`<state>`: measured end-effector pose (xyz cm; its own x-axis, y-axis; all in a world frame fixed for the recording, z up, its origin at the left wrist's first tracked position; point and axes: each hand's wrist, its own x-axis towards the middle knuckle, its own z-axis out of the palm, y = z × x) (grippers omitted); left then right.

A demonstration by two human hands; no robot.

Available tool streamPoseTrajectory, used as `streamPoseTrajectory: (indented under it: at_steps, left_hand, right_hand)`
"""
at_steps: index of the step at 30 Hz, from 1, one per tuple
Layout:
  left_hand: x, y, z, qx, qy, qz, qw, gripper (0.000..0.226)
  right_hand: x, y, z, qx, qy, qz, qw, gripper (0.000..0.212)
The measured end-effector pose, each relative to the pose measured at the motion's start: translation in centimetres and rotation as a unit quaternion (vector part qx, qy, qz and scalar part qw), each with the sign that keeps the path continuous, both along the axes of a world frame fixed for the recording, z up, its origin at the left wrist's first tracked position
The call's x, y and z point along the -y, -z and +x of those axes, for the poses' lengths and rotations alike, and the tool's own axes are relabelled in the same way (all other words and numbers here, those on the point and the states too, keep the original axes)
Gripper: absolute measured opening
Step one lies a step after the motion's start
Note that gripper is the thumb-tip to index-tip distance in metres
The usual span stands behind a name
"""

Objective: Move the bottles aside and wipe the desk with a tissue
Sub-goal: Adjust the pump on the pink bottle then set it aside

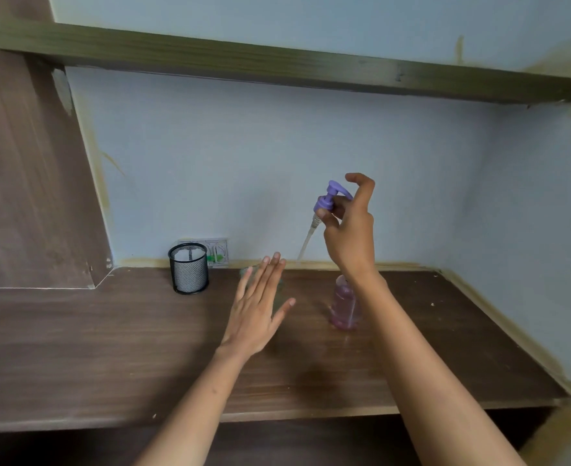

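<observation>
Item 1: my right hand [348,223], centre right of frame, pinching a purple pump head [331,196] lifted clear, its dip tube hanging down-left.
Item 2: pink bottle [343,306], uncapped, upright on the worktop [109,331] below that wrist.
Item 3: my left hand [260,304], centre, fingers spread flat, holding nothing, over a faint clear container I cannot identify.
Item 4: black mesh cup [189,269], centre left, against the wall.

We see a clear bottle of pink liquid [343,306] standing upright, uncapped, on the table [109,348]. Its purple pump head [331,196], dip tube dangling, hangs lifted above it.
</observation>
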<state>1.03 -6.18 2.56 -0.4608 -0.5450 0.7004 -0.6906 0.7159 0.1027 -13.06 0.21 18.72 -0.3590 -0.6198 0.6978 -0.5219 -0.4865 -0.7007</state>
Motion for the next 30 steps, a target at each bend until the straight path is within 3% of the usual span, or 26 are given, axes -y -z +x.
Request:
streamPoseTrajectory:
  at_steps: [6,13,21,26,30]
  left_hand:
    - [-1.5,0.4,-3.2,0.011,0.032,-0.002,0.999,0.069]
    - [-2.1,1.3,-7.6,0.016,0.077,0.065,0.995,0.073]
    - [-1.8,2.1,-12.0,-0.051,0.082,0.217,0.971,0.085]
    - [-2.0,1.4,-14.0,-0.165,0.105,0.328,0.924,0.078]
    - [-1.9,1.6,-14.2,-0.208,0.118,0.346,0.907,0.068]
  right_hand:
    - [-2.1,0.0,-2.9,0.004,0.043,0.019,0.999,0.055]
    - [-3.7,0.0,-6.1,0.009,0.087,0.014,0.996,0.055]
    - [-4.6,0.8,-8.7,0.013,0.111,0.024,0.993,0.054]
    - [-4.5,1.3,-9.5,0.016,0.114,0.027,0.993,0.054]
    - [-4.5,1.6,-9.3,0.018,0.108,0.028,0.994,0.054]
